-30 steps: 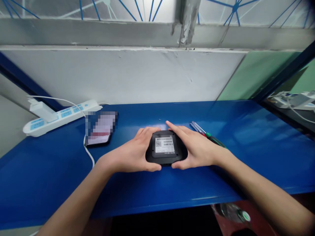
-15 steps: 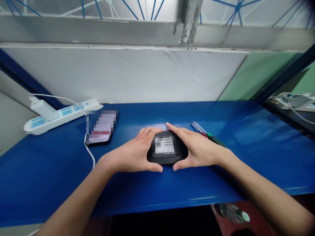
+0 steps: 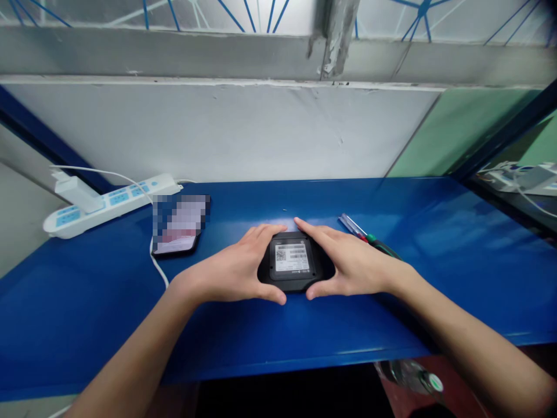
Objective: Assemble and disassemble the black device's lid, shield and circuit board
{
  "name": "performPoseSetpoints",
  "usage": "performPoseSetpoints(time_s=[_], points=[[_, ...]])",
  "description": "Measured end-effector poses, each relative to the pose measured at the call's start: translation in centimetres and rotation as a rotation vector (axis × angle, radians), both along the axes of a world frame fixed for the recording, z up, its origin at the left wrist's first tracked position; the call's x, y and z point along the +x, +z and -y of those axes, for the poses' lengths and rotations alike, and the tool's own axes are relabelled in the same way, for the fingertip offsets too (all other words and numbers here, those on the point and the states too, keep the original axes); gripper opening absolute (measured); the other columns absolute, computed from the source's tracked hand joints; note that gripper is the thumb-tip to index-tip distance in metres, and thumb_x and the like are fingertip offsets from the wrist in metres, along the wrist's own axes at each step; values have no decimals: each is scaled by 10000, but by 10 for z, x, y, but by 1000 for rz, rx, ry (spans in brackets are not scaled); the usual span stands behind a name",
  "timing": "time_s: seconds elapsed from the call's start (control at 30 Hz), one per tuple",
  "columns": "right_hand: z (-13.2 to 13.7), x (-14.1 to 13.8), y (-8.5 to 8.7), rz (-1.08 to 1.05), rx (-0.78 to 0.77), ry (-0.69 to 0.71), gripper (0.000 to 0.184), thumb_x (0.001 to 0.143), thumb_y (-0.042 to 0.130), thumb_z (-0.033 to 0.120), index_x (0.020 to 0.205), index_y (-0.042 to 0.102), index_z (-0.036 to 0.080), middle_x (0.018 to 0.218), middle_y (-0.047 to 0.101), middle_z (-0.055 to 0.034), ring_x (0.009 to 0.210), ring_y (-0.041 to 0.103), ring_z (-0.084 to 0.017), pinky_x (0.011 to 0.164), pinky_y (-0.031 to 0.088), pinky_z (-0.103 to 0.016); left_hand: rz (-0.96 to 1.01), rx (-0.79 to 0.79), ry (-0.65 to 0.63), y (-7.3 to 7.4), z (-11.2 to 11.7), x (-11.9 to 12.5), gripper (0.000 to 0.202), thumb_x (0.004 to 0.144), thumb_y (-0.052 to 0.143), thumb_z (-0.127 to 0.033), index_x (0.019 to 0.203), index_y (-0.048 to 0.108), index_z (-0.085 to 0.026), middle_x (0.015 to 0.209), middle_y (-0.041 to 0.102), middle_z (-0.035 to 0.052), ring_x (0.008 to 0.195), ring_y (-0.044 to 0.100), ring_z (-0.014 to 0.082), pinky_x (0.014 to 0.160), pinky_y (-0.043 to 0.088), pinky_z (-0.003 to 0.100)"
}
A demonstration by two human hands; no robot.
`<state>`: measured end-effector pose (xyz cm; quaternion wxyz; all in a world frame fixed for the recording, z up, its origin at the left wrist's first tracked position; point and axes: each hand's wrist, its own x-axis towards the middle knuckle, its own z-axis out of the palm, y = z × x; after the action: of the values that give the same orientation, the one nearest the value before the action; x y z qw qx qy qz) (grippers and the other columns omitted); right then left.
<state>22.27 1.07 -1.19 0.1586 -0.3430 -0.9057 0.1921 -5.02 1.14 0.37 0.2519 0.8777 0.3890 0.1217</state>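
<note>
A flat black electronic device (image 3: 292, 284) lies on the blue table with its white barcode label facing up. My left hand (image 3: 237, 266) grips its left side, thumb along the near edge and fingers at the far edge. On the opposite side, my right hand (image 3: 348, 264) grips it in the same way, so both hands frame the device. Just behind my right hand are a clear-handled screwdriver (image 3: 351, 225) and a green-and-black handle (image 3: 383, 248), partly hidden by the hand.
A phone (image 3: 183, 226) with a blurred screen lies at left beside a white cable (image 3: 159, 270). Behind it stands a white power strip (image 3: 113, 203) with a plugged-in charger (image 3: 78, 193). A tiny metal piece (image 3: 284, 209) rests near the wall. Below the table edge is a plastic bottle (image 3: 409, 376).
Hardly anything differs. Both hands stay around the device, which keeps its place on the table; the view has shifted very slightly.
</note>
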Motion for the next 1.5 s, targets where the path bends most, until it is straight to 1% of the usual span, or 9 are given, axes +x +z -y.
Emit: performPoseSetpoints(time_s=[0.3, 0.5, 0.73, 0.97, 1.23, 1.3, 1.37, 1.43, 1.5], points=[[1, -5, 4, 14, -37, -34, 1239, 687, 814, 626, 1620, 141, 166, 1535, 464, -260, 1363, 529, -411, 1057, 500, -579, -69, -19, 68, 2, -3, 1, 1066, 629, 863, -612, 1506, 359, -276, 1506, 514, 150, 1345, 533, 399, 1043, 486, 535], [0, -8, 4, 25, -46, -46, 1244, 657, 842, 603, 1612, 186, 151, 1560, 432, -246, 1394, 500, -404, 1072, 504, -557, -180, 23, 91, 7, -1, 6, 1032, 590, 866, -639, 1459, 441, -279, 1427, 605, 132, 1270, 594, 431, 938, 540, 518], [1, -7, 4, 35, -53, -57, 1244, 637, 859, 593, 1604, 222, 140, 1562, 427, -242, 1393, 504, -399, 1096, 491, -539, -289, 33, 99, 9, 0, 10, 1084, 603, 855, -648, 1505, 400, -256, 1535, 488, 169, 1314, 555, 445, 1009, 488, 541], [-1, -9, 5, 84, -94, -82, 1248, 629, 860, 593, 1596, 246, 97, 1565, 415, -251, 1397, 495, -405, 1132, 461, -518, -362, -24, 105, 16, -1, 13, 1078, 599, 840, -678, 1497, 421, -253, 1485, 558, 124, 1329, 536, 439, 1006, 488, 462], [-2, -8, 1, 64, -58, -86, 1252, 611, 839, 660, 1589, 277, 117, 1567, 422, -239, 1439, 441, -399, 1151, 434, -533, -317, -62, 89, 8, -4, 8, 1189, 604, 838, -699, 1556, 353, -177, 1604, 391, 140, 1458, 392, 380, 1173, 346, 448], [-5, -6, 1, 57, -1, -84, 1170, 643, 804, 690, 1567, 340, 143, 1543, 472, -219, 1423, 468, -386, 1131, 454, -526, -294, -64, 79, 6, -5, 7, 1171, 607, 838, -698, 1544, 373, -172, 1601, 399, 143, 1475, 365, 366, 1181, 336, 449], [-10, 0, 2, 52, 91, -116, 920, 782, 705, 669, 1511, 439, 176, 1477, 563, -180, 1357, 546, -344, 1085, 492, -500, -260, -75, 63, 4, -6, 6, 1153, 609, 841, -693, 1534, 386, -177, 1602, 397, 146, 1479, 357, 360, 1182, 330, 445], [-17, 8, 5, 31, 233, -243, 583, 955, 554, 527, 1440, 517, 206, 1303, 692, -130, 1201, 641, -291, 997, 536, -463, -213, -82, 43, 4, -7, 6, 1121, 615, 848, -675, 1517, 404, -178, 1591, 414, 147, 1472, 364, 356, 1183, 324, 435], [-26, 20, 6, 24, 386, -451, 423, 999, 495, 416, 1348, 591, 198, 1069, 750, -97, 1025, 676, -270, 914, 548, -439, -173, -97, 40, 4, -6, 5, 1091, 609, 853, -670, 1489, 424, -189, 1568, 440, 140, 1455, 380, 365, 1162, 346, 442]])
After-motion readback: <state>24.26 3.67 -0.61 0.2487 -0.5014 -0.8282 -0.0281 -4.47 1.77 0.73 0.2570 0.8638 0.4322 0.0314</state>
